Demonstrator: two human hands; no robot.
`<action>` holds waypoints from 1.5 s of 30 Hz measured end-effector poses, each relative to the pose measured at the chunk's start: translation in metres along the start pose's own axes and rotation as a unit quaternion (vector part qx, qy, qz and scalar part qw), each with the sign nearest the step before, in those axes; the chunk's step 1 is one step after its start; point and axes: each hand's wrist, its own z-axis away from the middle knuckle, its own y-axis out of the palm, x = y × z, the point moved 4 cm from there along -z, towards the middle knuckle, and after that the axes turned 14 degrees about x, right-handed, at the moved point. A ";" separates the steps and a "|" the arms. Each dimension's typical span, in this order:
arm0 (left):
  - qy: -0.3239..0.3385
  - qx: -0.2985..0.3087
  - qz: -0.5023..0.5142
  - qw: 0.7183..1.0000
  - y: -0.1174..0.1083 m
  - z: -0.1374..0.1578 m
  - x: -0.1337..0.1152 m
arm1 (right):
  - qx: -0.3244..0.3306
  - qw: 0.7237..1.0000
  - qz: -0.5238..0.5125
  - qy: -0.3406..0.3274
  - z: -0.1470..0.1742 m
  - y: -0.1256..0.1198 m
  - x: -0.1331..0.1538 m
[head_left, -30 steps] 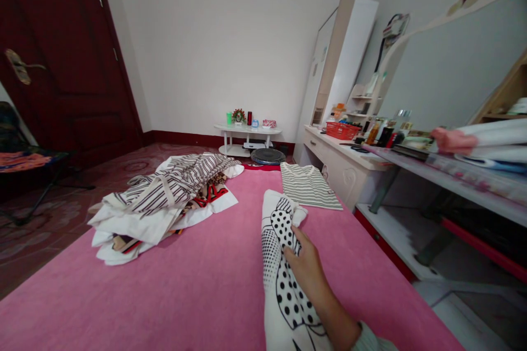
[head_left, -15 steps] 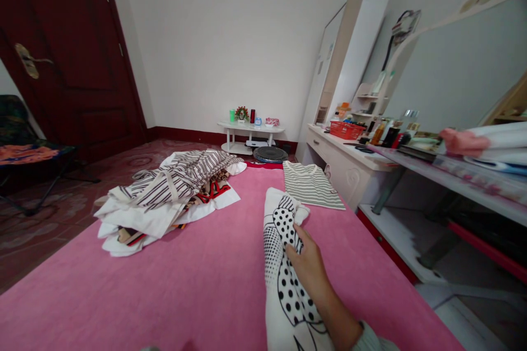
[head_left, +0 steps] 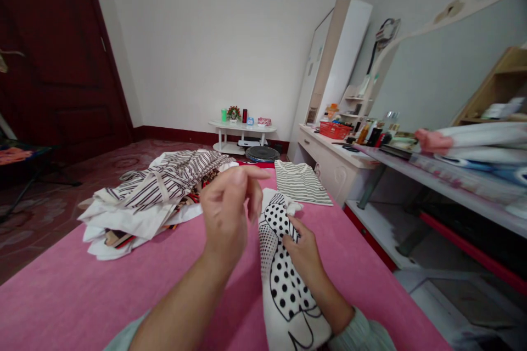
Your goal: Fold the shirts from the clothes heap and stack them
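A folded white garment (head_left: 284, 263) with black polka dots and line drawings lies lengthwise on the pink bedspread (head_left: 173, 263). My right hand (head_left: 303, 247) grips its right edge, thumb on top of the cloth and the fingers partly hidden by it. In the air to the left of the garment, my left hand (head_left: 230, 203) is raised with nothing in it; its fingers are loosely bent and apart, the index finger stretched to the right. Beyond the garment, a striped shirt (head_left: 302, 181) lies flat at the bed's far right corner.
A heap of clothes (head_left: 152, 186), striped and white, lies on the left side of the bed. To the right stand a dresser (head_left: 329, 148) with a red basket (head_left: 334, 130) and a glass-topped desk (head_left: 448, 175). A small white table (head_left: 242, 127) is by the far wall.
My left hand has come up into view from the bottom edge. My right hand still grips the dotted garment. The whole view has shifted slightly to the right.
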 end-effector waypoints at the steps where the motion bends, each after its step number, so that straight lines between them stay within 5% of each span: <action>1: -0.016 0.007 -0.024 1.000 -0.002 -0.004 0.018 | -0.003 1.000 0.006 -0.005 0.000 -0.004 0.005; 4: -0.106 0.051 -0.208 0.971 -0.014 -0.005 0.088 | -0.023 0.999 0.044 -0.015 -0.002 -0.023 0.017; 7: -0.223 0.145 -0.414 0.870 -0.025 0.016 0.158 | -0.031 0.989 0.134 -0.060 -0.019 -0.049 0.030; 9: -0.259 0.205 -0.482 0.812 -0.025 0.035 0.185 | -0.021 0.971 0.215 -0.105 -0.044 -0.067 0.040; 12: -0.260 0.245 -0.518 0.777 -0.019 0.050 0.196 | 0.005 0.929 0.347 -0.131 -0.103 -0.093 0.048; 18: -0.267 0.249 -0.519 0.773 -0.014 0.047 0.195 | 0.032 0.835 0.542 -0.095 -0.234 -0.119 0.037; 23: -0.262 0.239 -0.517 0.779 -0.014 0.047 0.200 | 0.063 0.812 0.581 -0.015 -0.285 -0.107 -0.019; 25: -0.263 0.239 -0.516 0.780 -0.014 0.047 0.201 | 0.092 0.836 0.539 0.039 -0.288 -0.102 -0.053; 28: -0.265 0.239 -0.511 0.782 -0.014 0.046 0.200 | 0.020 0.887 0.443 0.131 -0.278 -0.112 -0.094; 33: -0.262 0.236 -0.508 0.786 -0.014 0.045 0.200 | -0.061 0.888 0.398 0.222 -0.247 -0.143 -0.122; 40: -0.260 0.231 -0.506 0.789 -0.014 0.045 0.199 | -0.129 0.875 0.414 0.215 -0.225 -0.159 -0.106; 45: -0.264 0.234 -0.508 0.786 -0.015 0.045 0.200 | -0.125 0.890 0.429 0.093 -0.240 -0.113 -0.074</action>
